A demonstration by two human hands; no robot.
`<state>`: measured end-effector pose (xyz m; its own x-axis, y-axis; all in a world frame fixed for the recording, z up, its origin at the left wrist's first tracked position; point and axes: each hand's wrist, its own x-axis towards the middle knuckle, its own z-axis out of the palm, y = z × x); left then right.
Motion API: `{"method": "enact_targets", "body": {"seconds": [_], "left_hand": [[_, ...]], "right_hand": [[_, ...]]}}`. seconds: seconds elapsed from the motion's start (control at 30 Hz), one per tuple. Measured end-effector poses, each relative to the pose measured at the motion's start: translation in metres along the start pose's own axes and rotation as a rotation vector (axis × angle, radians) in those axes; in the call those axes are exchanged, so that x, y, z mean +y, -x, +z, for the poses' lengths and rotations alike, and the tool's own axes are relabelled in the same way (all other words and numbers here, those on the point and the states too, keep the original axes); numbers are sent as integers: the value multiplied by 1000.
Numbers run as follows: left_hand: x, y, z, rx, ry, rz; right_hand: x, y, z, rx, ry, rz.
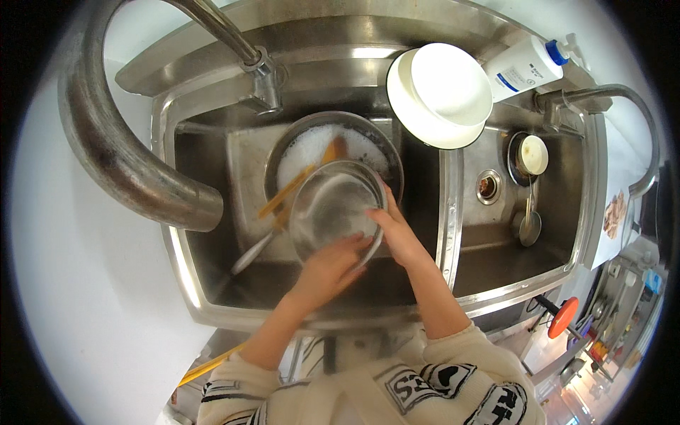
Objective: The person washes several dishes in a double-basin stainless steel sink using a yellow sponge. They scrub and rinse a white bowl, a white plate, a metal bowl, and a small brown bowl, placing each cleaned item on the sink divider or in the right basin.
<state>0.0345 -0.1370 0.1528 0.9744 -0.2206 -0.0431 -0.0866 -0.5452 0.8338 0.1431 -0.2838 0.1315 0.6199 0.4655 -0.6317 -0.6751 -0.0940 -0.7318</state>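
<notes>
A round metal bowl point(334, 207) is tilted over the left sink basin point(249, 154). My right hand point(396, 228) grips its right rim, thumb inside and fingers around the outside. Across the near part of the bowl lies my left hand point(332, 268), blurred, its fingertips towards the inside; whether it grips the rim is unclear. Behind and partly under the bowl sits a wider metal basin point(398, 159) with white suds point(313, 146). Wooden chopsticks point(284, 194) and a brown flat piece point(334, 149) rest in it. A utensil with a metal handle point(252, 255) leans left of the bowl.
A curved metal faucet point(143, 164) arches in from the left. Stacked white bowls point(451, 85) stand on the divider's back end beside a white pump bottle point(523, 69). The right basin point(478, 234) holds a small bowl point(533, 154), a ladle point(529, 228) and a drain point(487, 187).
</notes>
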Motion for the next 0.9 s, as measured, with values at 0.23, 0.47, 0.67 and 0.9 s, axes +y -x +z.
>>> {"method": "enact_targets", "body": {"seconds": [0.23, 0.47, 0.67, 0.9], "left_hand": [[-38, 25, 12, 640, 661, -630], [-39, 37, 19, 603, 1226, -937], [-46, 34, 14, 618, 951, -891], [-48, 28, 3, 672, 923, -787]], "right_hand": [[-5, 14, -30, 29, 173, 27], [-79, 13, -86, 485, 337, -282], [-138, -51, -142, 552, 378, -204], [-148, -63, -153, 496, 343, -151]]}}
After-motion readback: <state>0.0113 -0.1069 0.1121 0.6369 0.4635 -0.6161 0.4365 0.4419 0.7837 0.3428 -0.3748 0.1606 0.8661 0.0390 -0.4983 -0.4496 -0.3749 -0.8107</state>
